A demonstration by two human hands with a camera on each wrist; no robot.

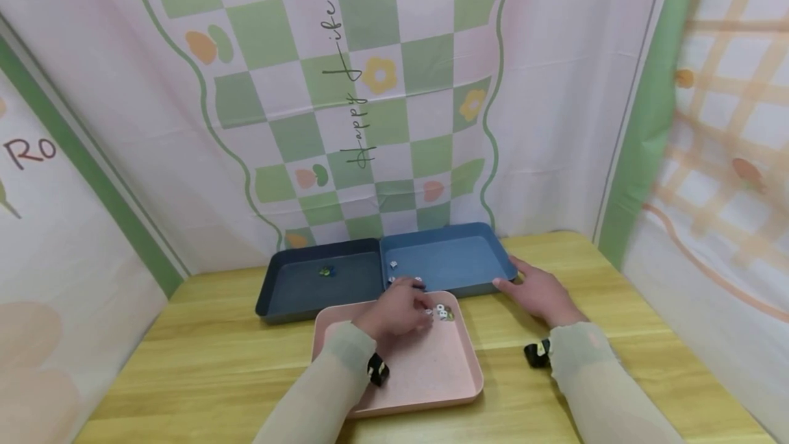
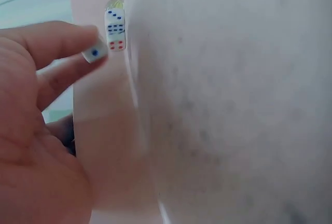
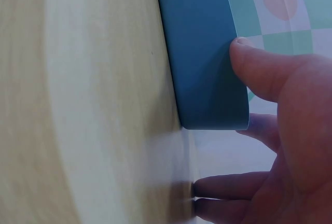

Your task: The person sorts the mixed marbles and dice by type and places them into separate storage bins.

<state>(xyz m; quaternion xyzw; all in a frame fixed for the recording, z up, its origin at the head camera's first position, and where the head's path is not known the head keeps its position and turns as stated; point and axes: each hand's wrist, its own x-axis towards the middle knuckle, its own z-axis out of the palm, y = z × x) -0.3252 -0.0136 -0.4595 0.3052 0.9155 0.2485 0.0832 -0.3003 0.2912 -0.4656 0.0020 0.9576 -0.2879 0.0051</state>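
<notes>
My left hand [image 1: 403,307] is over the far part of the pink tray [image 1: 425,368]. In the left wrist view its thumb and a finger pinch a white die [image 2: 95,53] with a blue dot on its face. Close by, a row of white dice [image 2: 115,29] with blue and red dots lies along the tray, a yellowish clear piece at its end. The right hand [image 1: 542,293] holds the near right corner of the blue tray [image 1: 456,252], thumb on the front rim and index finger round the side. A few white dice [image 1: 393,264] lie in the blue tray's left part.
A dark tray [image 1: 296,297] adjoins the blue one on its left, with a small cluster of green, yellow and blue pieces [image 1: 327,270] inside. All three trays stand on a wooden table [image 1: 203,355]. A patterned curtain [image 1: 370,122] hangs directly behind them.
</notes>
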